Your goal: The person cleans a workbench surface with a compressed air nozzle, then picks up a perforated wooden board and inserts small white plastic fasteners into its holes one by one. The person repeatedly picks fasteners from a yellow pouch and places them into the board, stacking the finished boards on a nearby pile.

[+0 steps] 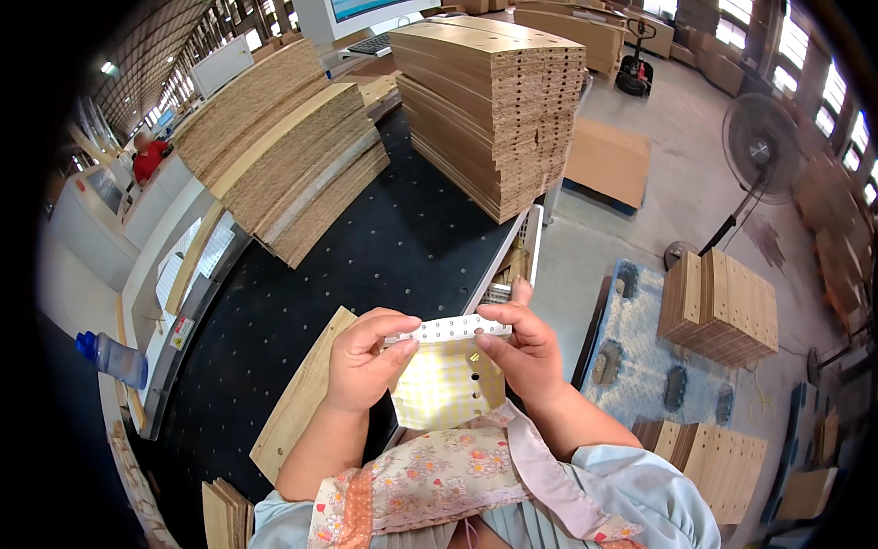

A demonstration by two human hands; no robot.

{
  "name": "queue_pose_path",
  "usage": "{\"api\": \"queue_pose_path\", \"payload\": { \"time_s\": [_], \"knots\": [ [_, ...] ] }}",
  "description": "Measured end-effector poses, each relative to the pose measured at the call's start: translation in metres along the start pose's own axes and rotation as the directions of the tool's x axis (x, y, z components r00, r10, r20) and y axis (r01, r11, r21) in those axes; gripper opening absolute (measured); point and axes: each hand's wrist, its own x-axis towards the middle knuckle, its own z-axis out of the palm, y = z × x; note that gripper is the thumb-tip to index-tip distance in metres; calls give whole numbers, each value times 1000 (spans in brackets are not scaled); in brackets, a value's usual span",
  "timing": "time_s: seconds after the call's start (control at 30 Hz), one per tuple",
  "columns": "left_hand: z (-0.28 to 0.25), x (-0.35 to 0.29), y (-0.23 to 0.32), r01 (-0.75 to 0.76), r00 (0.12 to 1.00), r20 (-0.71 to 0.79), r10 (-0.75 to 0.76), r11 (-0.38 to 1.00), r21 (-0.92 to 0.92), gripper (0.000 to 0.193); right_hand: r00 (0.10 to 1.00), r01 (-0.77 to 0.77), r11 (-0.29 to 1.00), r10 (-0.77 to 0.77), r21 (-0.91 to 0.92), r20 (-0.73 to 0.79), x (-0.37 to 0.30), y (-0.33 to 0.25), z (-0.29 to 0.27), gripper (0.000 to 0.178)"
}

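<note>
A blue-capped bottle [117, 360], its contents too unclear to tell, stands at the left of your black worktable [320, 274]. In front of your floral apron [439, 471], you hold 1 white printed strip [448, 328], its long axis running left to right, right end slightly higher, printed face toward you. Your left hand [368, 360] and right hand [530, 355] clamp its 2 ends between thumb and fingers, above a yellow-checked piece [444, 382].

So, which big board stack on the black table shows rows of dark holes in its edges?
The tall particleboard stack on the right; the stacked boards to its left show plain, rough edges.
</note>
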Motion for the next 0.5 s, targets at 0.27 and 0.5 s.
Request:
{"api": "queue_pose_path", "payload": {
  "time_s": [0.27, 0.5],
  "knots": [
    [-2, 0, 10, 138, 989, -57, -138, 990, -9, 27, 999, 47, 911, -46, -410, 14, 6, -9, -10, 31],
    [-9, -3, 14, 126, 992, -45, -120, 980, 153, 26, 995, 87, 856, -49, -509, 89, 7, -14, -11, 22]
  ]
}}
